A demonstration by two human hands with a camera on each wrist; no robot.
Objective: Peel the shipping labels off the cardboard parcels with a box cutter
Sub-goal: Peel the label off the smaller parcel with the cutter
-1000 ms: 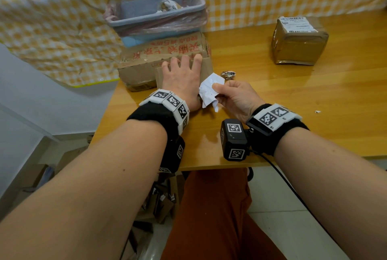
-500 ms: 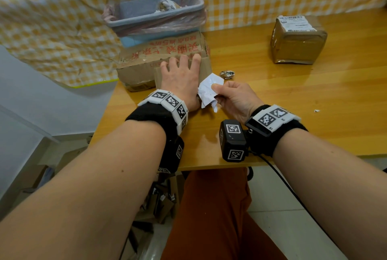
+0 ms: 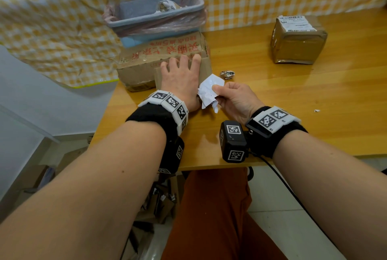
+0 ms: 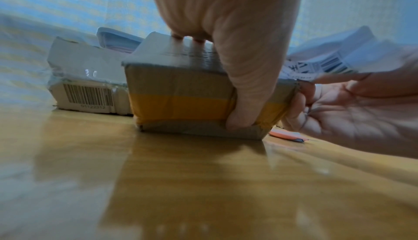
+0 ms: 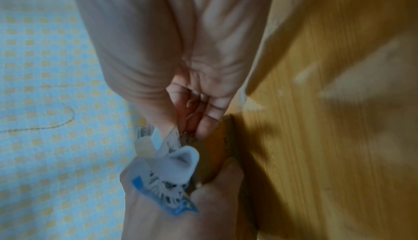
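Fingers (image 3: pixel 217 92) of the right hand (image 3: pixel 236 100) are pinched on the crumpled label (image 3: pixel 209 90), just right of the parcel (image 4: pixel 181 90) gripped under the left hand (image 3: pixel 182 79).

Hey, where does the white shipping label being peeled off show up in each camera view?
Head: shipping label at centre, pinched by the right hand.
Left wrist: at the right edge, above the small parcel.
Right wrist: crumpled at lower centre, below the fingers.
Shared landmark: the small parcel with the yellow tape band, held down by the left hand.
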